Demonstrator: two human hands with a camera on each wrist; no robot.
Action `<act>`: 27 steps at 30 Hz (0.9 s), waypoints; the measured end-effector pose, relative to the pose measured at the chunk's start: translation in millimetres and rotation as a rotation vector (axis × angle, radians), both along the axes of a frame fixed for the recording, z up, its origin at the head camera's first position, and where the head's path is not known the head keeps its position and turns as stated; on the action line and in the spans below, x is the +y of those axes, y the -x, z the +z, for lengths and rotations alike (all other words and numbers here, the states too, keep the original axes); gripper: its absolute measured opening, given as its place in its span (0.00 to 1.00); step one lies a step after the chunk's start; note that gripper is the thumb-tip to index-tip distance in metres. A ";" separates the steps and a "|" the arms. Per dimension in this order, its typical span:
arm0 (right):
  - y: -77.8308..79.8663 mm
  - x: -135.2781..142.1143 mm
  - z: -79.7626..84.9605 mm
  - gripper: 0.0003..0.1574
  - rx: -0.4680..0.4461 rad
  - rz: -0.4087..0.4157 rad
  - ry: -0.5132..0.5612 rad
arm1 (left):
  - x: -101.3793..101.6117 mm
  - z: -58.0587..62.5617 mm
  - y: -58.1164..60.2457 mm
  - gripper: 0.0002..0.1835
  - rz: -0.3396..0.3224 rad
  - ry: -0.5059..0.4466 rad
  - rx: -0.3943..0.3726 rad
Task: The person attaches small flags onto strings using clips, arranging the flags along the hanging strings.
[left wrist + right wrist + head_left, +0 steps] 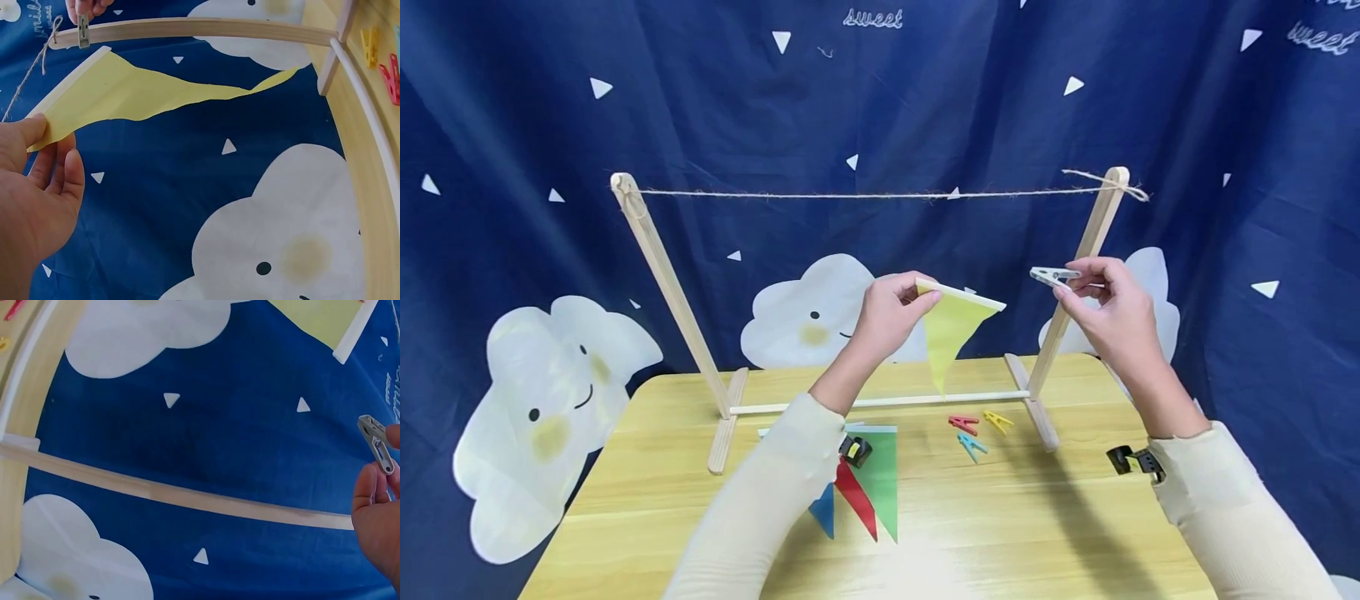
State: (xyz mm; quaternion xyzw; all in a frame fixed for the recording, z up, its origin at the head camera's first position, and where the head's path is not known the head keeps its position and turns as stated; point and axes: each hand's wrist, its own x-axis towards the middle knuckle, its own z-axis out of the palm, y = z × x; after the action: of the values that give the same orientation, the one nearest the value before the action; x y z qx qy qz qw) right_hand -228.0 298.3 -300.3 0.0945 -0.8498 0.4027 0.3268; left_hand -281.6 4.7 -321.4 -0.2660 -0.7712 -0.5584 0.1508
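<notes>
My left hand (891, 312) pinches the left end of a yellow pennant's (953, 329) white top band, between thumb and fingers. The pennant (156, 94) hangs point down, its free top corner tipped slightly lower to the right. To the right, my right hand (1116, 312) holds a grey clothespin (1054, 275) between thumb and fingertips, its nose pointing left toward the pennant. Clothespin (376, 444) and pennant are apart. Above both hands a twine line (865, 196) runs between two wooden posts, with nothing hanging on it.
On the table (1000, 517) lie a red clothespin (963, 425), a yellow clothespin (997, 422) and a blue clothespin (972, 447). Green (880, 475), red (856, 498) and blue (824, 510) pennants lie partly under my left forearm. The wooden frame's right post (1101, 217) stands behind my right hand.
</notes>
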 end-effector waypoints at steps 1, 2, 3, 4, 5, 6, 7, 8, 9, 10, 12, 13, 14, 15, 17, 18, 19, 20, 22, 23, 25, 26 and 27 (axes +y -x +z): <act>-0.2 0.8 2.6 0.22 0.008 -0.002 0.001 | 1.0 1.3 0.1 0.06 -0.003 -0.007 0.003; 0.0 1.8 4.8 0.22 0.015 -0.002 0.004 | 2.0 2.5 0.2 0.06 -0.006 -0.014 0.005; 0.1 2.9 7.0 0.22 0.024 -0.001 0.004 | 3.2 3.1 0.8 0.06 -0.009 -0.023 0.005; -0.2 3.8 9.3 0.21 0.032 -0.002 0.002 | 4.4 3.8 1.3 0.06 -0.012 -0.032 0.006; -0.4 4.6 11.5 0.21 0.042 -0.002 0.002 | 5.5 4.5 1.6 0.06 -0.013 -0.039 0.009; -0.8 5.4 13.5 0.21 0.051 -0.003 -0.001 | 6.5 5.2 2.0 0.06 -0.013 -0.046 0.011; -1.4 6.0 15.6 0.21 0.059 -0.006 -0.002 | 7.6 5.7 2.4 0.06 -0.014 -0.052 0.013; -1.6 6.8 17.3 0.20 0.068 -0.008 -0.003 | 8.7 6.3 2.8 0.06 -0.014 -0.059 0.014; -2.0 7.3 19.2 0.20 0.074 -0.012 -0.007 | 9.7 6.7 3.3 0.06 -0.014 -0.064 0.013; -2.4 7.7 21.4 0.20 0.078 -0.018 -0.010 | 10.7 7.3 3.5 0.06 -0.014 -0.067 0.013; -2.7 8.7 24.8 0.20 0.083 -0.028 -0.017 | 12.8 8.2 4.2 0.06 -0.014 -0.078 0.011; -2.7 9.0 26.7 0.21 0.083 -0.029 -0.017 | 13.9 8.6 4.6 0.06 -0.014 -0.084 0.008; -2.5 9.3 28.6 0.21 0.084 -0.031 -0.016 | 15.1 9.2 4.7 0.06 -0.014 -0.090 0.006; -2.3 9.4 30.8 0.21 0.086 -0.032 -0.013 | 16.5 9.5 5.1 0.06 -0.011 -0.095 0.003; -1.9 9.6 35.2 0.22 0.094 -0.031 -0.004 | 19.5 10.5 5.5 0.06 -0.009 -0.106 0.000; -1.6 9.6 37.6 0.22 0.099 -0.029 0.001 | 21.2 10.9 5.6 0.06 -0.006 -0.108 -0.002; -1.3 9.6 40.0 0.22 0.104 -0.026 0.007 | 22.9 11.2 5.8 0.06 -0.005 -0.112 -0.005; -1.2 9.5 42.3 0.22 0.106 -0.025 0.010 | 24.8 11.5 6.1 0.06 -0.003 -0.117 -0.009; -1.0 9.6 46.9 0.22 0.106 -0.027 0.009 | 28.5 12.0 6.9 0.06 -0.001 -0.124 -0.021; -0.9 9.8 49.0 0.22 0.103 -0.032 0.005 | 30.3 12.6 7.1 0.06 -0.002 -0.128 -0.027; -0.5 10.4 52.9 0.22 0.098 -0.042 -0.005 | 33.8 13.7 7.8 0.06 0.002 -0.131 -0.035; -0.2 10.8 54.8 0.22 0.095 -0.048 -0.010 | 35.5 14.8 8.1 0.06 0.003 -0.134 -0.038; 0.4 11.2 56.6 0.22 0.095 -0.052 -0.012 | 37.3 16.0 8.4 0.06 0.005 -0.133 -0.040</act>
State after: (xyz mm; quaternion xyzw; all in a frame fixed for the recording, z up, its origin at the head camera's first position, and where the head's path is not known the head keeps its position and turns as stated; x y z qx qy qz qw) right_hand -228.4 309.5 -243.7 0.0936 -0.8378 0.3840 0.3766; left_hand -290.0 42.0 -305.5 -0.2423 -0.7360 -0.6131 0.1542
